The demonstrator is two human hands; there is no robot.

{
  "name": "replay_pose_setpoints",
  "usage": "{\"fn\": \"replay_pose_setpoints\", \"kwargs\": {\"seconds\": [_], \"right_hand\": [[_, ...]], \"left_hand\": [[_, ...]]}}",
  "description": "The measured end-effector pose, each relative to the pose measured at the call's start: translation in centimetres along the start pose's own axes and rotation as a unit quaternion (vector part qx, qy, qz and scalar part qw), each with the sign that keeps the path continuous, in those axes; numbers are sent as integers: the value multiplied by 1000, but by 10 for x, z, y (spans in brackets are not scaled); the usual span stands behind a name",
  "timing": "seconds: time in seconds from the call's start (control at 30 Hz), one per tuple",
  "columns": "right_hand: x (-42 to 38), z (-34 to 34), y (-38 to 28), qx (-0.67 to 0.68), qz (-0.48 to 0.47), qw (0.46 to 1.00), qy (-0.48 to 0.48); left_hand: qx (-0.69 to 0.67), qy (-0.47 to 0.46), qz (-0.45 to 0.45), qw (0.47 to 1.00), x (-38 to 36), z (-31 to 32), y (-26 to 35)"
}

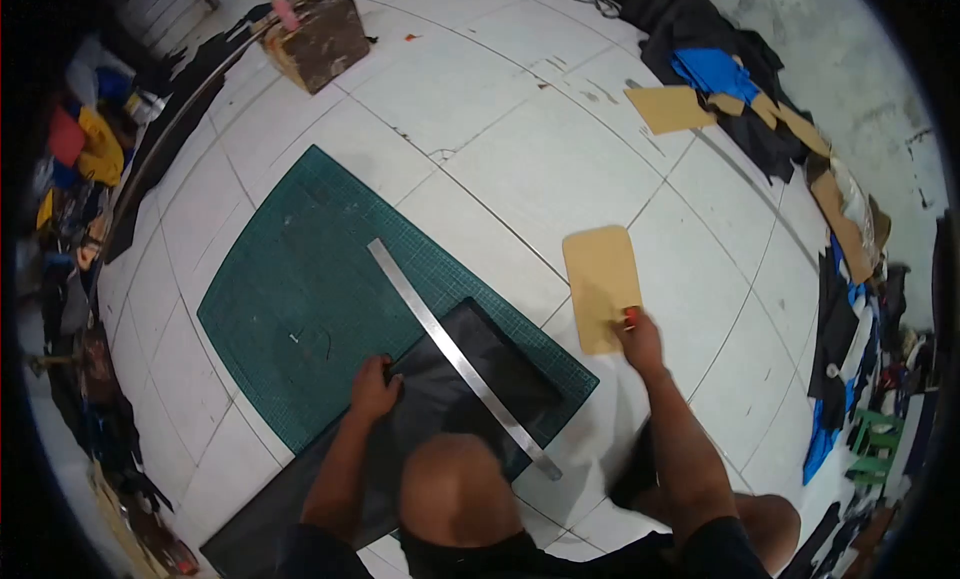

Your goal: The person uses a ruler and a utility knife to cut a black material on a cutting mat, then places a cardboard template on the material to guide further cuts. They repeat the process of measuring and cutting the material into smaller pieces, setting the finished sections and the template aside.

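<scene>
My left hand (375, 389) is closed at the edge of a sheet of black fabric (440, 389), thumb and fingers curled on it. The fabric lies partly over a green cutting mat (290, 249) and runs under my knee. A long steel ruler (440, 339) rests diagonally across the mat and the fabric. On the right, my right hand (643, 344) is closed around a small red object (631, 317), mostly hidden by the fingers. That hand is over the lower right edge of a tan cardboard piece (600, 269) with rounded upper corners, lying on the tiles.
A brown block (320, 44) with a pink item on top stands at the far left. Another cardboard piece (668, 109), dark cloth and a blue cloth (715, 71) lie by the right wall. Mixed clutter lines the left side. A green stool (873, 444) stands far right.
</scene>
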State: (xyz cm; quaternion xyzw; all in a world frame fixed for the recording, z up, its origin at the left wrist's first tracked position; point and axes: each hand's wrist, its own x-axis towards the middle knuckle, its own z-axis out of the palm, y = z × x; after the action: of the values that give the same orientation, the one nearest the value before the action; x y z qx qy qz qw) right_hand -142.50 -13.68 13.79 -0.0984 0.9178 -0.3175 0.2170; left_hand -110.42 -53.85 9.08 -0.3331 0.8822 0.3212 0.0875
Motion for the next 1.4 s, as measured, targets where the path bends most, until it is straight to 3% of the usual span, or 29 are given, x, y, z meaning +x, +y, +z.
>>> {"fn": "replay_pose_setpoints", "kwargs": {"seconds": [0.13,0.23,0.43,0.83,1.03,1.1,1.13,1.17,1.27,1.33,1.4], "right_hand": [[-44,86,-25,-71,-96,992,-25],[-39,112,-24,-79,-97,991,38],[-15,94,-30,-124,-77,986,-85],[-5,103,-7,-101,-151,980,-76],[-28,96,-23,-61,-168,981,-72],[-59,104,-50,-19,-187,981,-47],[-69,113,-53,5,-230,970,-84],[-81,120,-54,30,-270,955,-118],[-105,131,-69,-82,-280,929,-228],[-103,145,-59,-118,-269,925,-240],[-97,145,-60,-120,-252,925,-256]], "left_hand": [[-2,-95,-40,995,15,-8,-3],[24,-41,-11,999,10,-3,-4],[14,-4,-15,1000,12,7,-10],[62,81,-147,984,28,-2,-3],[94,185,-196,958,44,-13,-6],[139,235,-142,951,42,-3,-10],[164,256,-113,946,38,1,-11],[197,225,-97,949,31,-4,-1],[272,130,-38,953,8,-32,33],[286,61,0,956,-11,-64,49],[255,41,-40,965,-33,-95,79]]}}
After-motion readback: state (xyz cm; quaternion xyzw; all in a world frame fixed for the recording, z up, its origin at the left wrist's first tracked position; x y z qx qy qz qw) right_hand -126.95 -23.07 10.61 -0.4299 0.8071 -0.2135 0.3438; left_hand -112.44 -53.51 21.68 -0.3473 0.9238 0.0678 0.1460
